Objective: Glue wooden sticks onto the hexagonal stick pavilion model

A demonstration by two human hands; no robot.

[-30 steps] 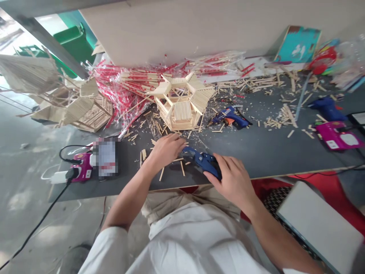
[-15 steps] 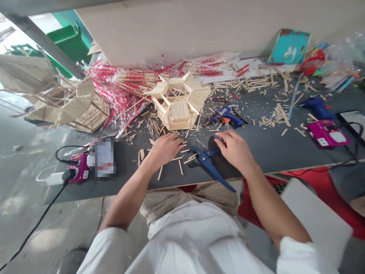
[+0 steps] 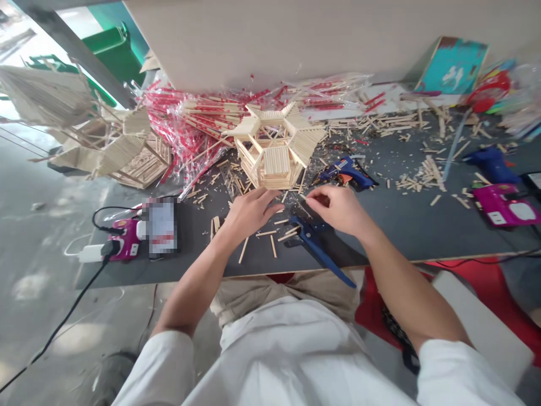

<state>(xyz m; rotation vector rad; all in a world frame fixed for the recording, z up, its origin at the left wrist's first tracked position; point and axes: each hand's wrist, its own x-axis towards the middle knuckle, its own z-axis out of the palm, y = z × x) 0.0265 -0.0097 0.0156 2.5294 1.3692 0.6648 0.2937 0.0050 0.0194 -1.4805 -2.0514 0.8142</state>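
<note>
Just in front of a pale wooden-stick model [image 3: 276,160] with a many-sided, open frame, my left hand [image 3: 254,211] reaches over the table. Its fingers are stretched out and the thumb stands apart, with nothing visibly held. My right hand [image 3: 338,210] is raised a little, thumb and forefinger pinched at its left side; whatever lies between the tips is too small to make out. Below it rests a blue-handled cutter [image 3: 319,248], its handle pointing toward me past the table edge. Several short cut sticks [image 3: 273,246] are scattered between my left hand and the cutter.
A blue glue gun [image 3: 350,172] lies behind my right hand, another glue gun [image 3: 490,163] farther right. Red-and-clear wrapped sticks [image 3: 190,124] pile up at the back. A larger stick model [image 3: 122,141] stands left. Purple power strips [image 3: 124,239] with cords sit near both ends.
My right hand has moved left and away from me, off the cutter's far side, its fingers now pinched. My left hand's thumb has spread out. The whole view has shifted slightly.
</note>
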